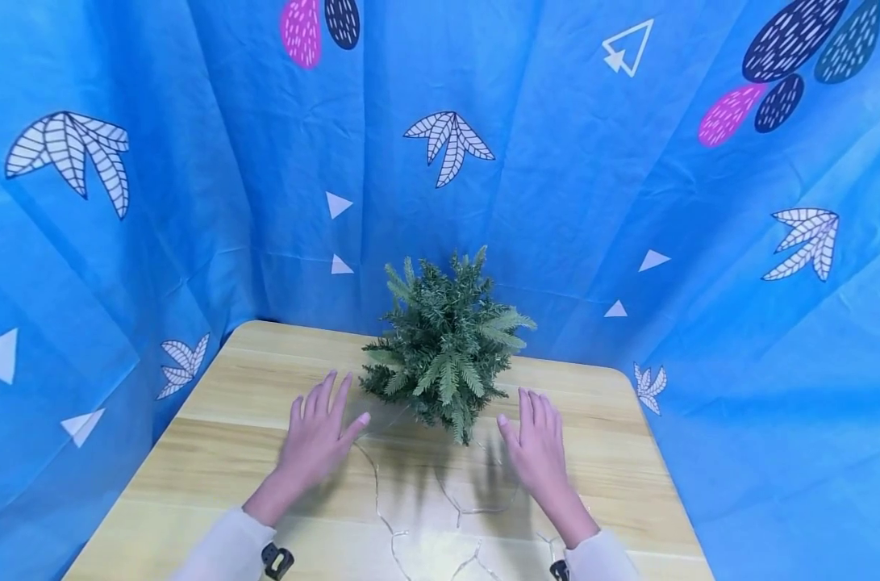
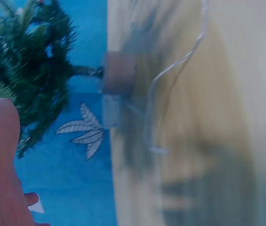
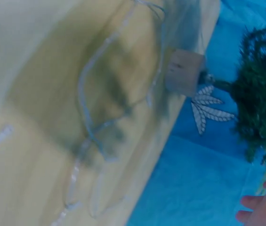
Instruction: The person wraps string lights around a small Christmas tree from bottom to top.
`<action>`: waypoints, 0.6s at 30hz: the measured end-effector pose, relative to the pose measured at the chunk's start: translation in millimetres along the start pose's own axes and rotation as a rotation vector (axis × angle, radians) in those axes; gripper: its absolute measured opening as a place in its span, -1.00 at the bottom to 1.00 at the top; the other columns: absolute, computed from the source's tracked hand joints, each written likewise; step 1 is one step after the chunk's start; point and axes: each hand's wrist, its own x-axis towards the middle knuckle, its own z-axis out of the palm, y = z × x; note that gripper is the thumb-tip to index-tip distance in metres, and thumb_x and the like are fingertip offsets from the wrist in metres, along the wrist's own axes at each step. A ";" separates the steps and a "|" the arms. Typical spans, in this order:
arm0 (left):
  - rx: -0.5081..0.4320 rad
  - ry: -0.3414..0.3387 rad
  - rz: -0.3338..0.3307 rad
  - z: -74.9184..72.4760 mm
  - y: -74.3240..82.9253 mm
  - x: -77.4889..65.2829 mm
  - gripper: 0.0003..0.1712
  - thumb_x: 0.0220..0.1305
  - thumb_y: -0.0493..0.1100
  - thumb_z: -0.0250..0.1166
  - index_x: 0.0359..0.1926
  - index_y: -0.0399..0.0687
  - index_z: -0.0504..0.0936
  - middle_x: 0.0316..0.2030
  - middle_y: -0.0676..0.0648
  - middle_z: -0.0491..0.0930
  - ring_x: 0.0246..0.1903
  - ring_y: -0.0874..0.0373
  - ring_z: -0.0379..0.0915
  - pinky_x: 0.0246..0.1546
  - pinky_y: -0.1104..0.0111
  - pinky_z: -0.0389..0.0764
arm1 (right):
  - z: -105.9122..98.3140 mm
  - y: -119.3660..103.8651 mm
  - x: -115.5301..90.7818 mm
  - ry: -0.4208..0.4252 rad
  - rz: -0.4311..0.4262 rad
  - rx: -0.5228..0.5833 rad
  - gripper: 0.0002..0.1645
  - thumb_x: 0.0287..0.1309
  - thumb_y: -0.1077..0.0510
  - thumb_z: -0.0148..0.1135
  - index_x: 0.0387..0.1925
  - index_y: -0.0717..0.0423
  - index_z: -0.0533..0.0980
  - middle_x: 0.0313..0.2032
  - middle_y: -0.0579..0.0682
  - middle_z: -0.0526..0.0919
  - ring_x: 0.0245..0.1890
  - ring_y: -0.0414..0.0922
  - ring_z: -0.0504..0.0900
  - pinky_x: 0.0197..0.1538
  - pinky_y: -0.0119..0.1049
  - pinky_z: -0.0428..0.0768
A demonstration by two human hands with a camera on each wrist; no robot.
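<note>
A small artificial Christmas tree (image 1: 447,347) stands upright toward the back of the table, on a wooden block base (image 3: 184,73) seen in both wrist views. To its left is my left hand (image 1: 316,440), fingers spread and holding nothing. My right hand (image 1: 537,444) is on the tree's right side, its fingers straight and also without anything in them. Both hands are apart from the branches in the head view. A thin clear string of lights (image 1: 377,492) lies in loose loops on the table in front of the tree.
The pale wooden table (image 1: 214,452) has rounded back corners. Blue patterned cloth (image 1: 556,161) hangs behind it and along both sides. In the left wrist view, a small pale box-like piece (image 2: 111,112) sits beside the tree's base.
</note>
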 end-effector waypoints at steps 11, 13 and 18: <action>-0.018 -0.022 0.017 38.0 10.6 -29.0 -0.11 0.48 0.39 -0.08 0.52 -0.16 0.19 0.53 -0.29 0.08 0.45 -0.30 0.09 0.39 -0.30 0.07 | 34.4 -2.9 -42.9 -0.031 0.019 0.024 -0.21 0.49 -0.17 0.01 0.50 0.22 0.16 0.46 0.29 0.24 0.48 0.29 0.16 0.50 0.22 0.05; -0.019 -0.026 0.016 44.6 12.1 -33.6 -0.11 0.48 0.38 -0.05 0.52 -0.16 0.20 0.52 -0.31 0.11 0.43 -0.31 0.13 0.39 -0.28 0.12 | 38.8 -4.7 -49.5 -0.038 0.016 0.034 -0.24 0.49 -0.14 0.03 0.49 0.22 0.19 0.45 0.29 0.27 0.47 0.29 0.18 0.49 0.23 0.10; -0.044 -0.061 0.028 58.5 18.4 -43.8 -0.12 0.46 0.36 0.00 0.50 -0.17 0.24 0.48 -0.35 0.16 0.41 -0.34 0.18 0.38 -0.26 0.17 | 46.4 -9.4 -63.6 -0.083 -0.012 0.056 -0.25 0.48 -0.12 0.06 0.48 0.22 0.21 0.42 0.27 0.31 0.44 0.26 0.25 0.44 0.21 0.23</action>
